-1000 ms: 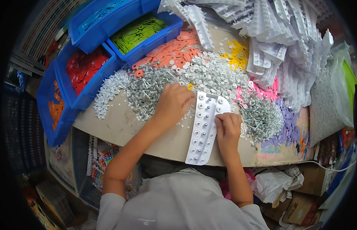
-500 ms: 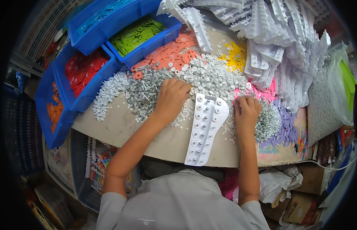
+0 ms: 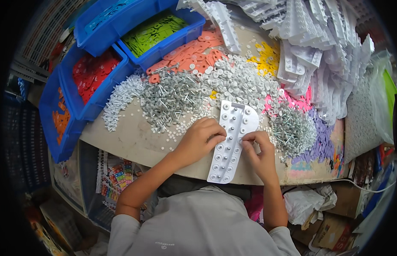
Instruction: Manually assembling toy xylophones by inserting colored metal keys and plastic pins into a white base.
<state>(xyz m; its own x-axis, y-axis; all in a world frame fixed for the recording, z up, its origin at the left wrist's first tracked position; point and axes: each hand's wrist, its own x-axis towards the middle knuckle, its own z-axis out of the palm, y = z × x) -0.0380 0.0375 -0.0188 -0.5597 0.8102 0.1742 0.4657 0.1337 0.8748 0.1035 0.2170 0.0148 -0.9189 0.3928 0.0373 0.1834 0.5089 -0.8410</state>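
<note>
A white plastic tray (image 3: 238, 123) lies in front of me at the table's near edge. Round white washers sit in rows along both its sides, and metal pins stand in its middle channel. At its left edge, my left hand (image 3: 201, 138) is closed, fingertips pinched over the rim. From the right, my right hand (image 3: 260, 154) pinches at the opposite edge, thumb and forefinger together. Whatever small piece either hand may hold is hidden by the fingers. Beyond the tray spreads a heap of white washers (image 3: 241, 79), with a pile of metal pins (image 3: 170, 96) to its left.
Blue bins (image 3: 102, 91) with red, green, blue and orange pieces stand at the left. Coral pieces (image 3: 194, 53), yellow pieces (image 3: 267, 57), purple pieces (image 3: 320, 136) and another pin heap (image 3: 292, 130) lie around. White trays (image 3: 309, 38) are stacked far right, beside a filled clear bag (image 3: 363, 115).
Both hands have come back from the piles to the tray, the left from the pins and the right from the area beside the right-hand heap. Their fingertips now meet the tray's two edges.
</note>
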